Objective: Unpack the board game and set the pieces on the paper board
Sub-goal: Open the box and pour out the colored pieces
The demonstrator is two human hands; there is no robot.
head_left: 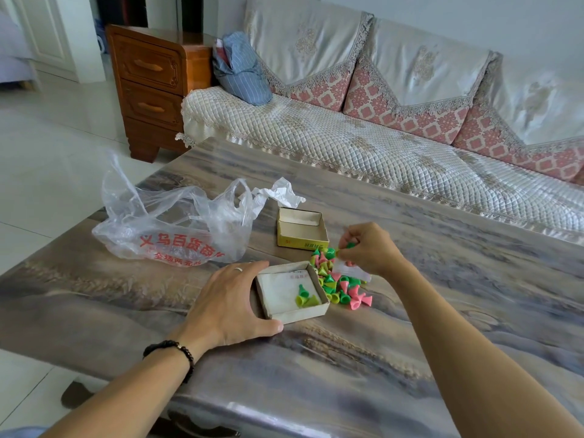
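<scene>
Pawns point(339, 287), small plastic cones in green, yellow and pink, lay heaped on the desk point(410, 327) just right of the box tray point(292, 316); a few sat inside it on the folded paper board point(278, 292). My left hand point(227, 306) cupped the tray's near-left corner, fingers curled round the cardboard wall, I judged to keep it from sliding. My right hand point(368, 248) pinched a green pawn point(350, 245) above the pile's far edge, over a scrap of clear wrapper. The yellow lid point(301, 230) rested upturned farther back, beside a crinkled shopping bag point(167, 226) at far left.
</scene>
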